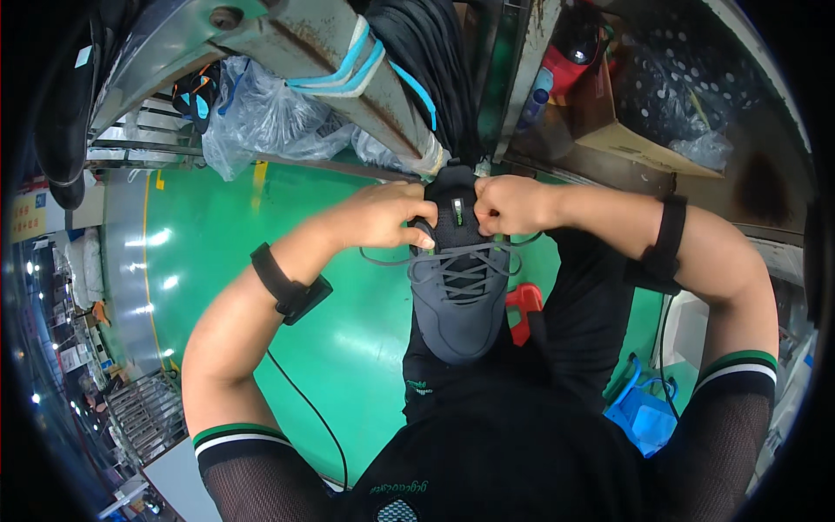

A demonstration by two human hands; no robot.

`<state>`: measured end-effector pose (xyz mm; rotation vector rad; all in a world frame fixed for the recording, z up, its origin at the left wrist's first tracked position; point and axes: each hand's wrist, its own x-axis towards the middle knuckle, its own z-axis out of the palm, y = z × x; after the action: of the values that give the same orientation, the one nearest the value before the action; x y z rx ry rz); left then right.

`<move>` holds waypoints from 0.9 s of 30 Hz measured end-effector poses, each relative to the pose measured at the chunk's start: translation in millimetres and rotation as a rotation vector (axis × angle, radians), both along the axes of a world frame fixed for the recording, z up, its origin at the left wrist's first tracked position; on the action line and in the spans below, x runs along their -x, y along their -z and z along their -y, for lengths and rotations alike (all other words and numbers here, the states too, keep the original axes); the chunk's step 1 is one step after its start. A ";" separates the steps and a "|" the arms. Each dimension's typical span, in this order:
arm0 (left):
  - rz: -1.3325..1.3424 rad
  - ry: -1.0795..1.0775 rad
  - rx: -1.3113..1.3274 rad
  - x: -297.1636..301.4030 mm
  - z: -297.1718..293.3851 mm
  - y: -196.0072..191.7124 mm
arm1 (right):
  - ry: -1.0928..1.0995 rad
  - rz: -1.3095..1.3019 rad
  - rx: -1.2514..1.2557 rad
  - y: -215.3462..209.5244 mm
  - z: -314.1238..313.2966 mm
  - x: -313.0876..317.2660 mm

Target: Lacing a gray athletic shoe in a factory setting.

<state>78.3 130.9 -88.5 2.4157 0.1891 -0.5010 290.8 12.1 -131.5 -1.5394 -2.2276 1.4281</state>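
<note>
A dark grey lace-up shoe (459, 304) hangs in front of my chest, toe toward me and its black tongue pointing away. My left hand (387, 216) grips the left side of the shoe's collar, fingers curled near the top of the tongue. My right hand (511, 204) grips the right side of the collar, directly opposite. Grey laces (461, 261) cross the upper, with loose ends trailing out on both sides. Black bands sit on both my wrists; a thin cable runs down from the left one.
A rusty metal beam (335, 70) with clear plastic bags (261, 113) slants overhead. Black material (426, 61) hangs above the shoe. A cardboard box (626, 130) stands at upper right. Below lies a green floor (261, 261), a red object (524, 306) and a blue bag (648, 418).
</note>
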 end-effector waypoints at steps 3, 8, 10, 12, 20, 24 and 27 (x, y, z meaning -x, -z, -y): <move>-0.381 -0.107 0.204 -15.4 -8.7 -0.2 | 0.360 -0.120 -0.110 9.6 15.9 21.5; -0.284 -0.220 0.257 -26.7 2.8 12.9 | 0.499 -0.387 -0.371 -40.2 12.4 37.7; -0.347 -0.365 0.206 -31.7 12.9 14.5 | 0.505 -0.195 -0.524 -31.9 14.4 34.0; -0.125 -0.584 0.536 -14.6 17.8 31.2 | 0.679 -0.324 -0.417 -12.8 15.9 33.1; 0.737 -1.151 0.954 47.7 41.1 21.5 | 0.947 -0.436 -0.039 43.7 56.9 8.7; 0.117 -1.468 1.089 63.8 76.6 85.1 | 1.006 -0.661 0.138 56.3 71.8 17.0; 0.325 -1.088 0.995 73.9 98.2 63.6 | 0.835 -0.848 0.016 21.0 83.6 31.7</move>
<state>4.4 32.7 -152.1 1.1247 0.8134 0.2736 259.1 -71.5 -152.5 -1.2468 -0.9295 1.3924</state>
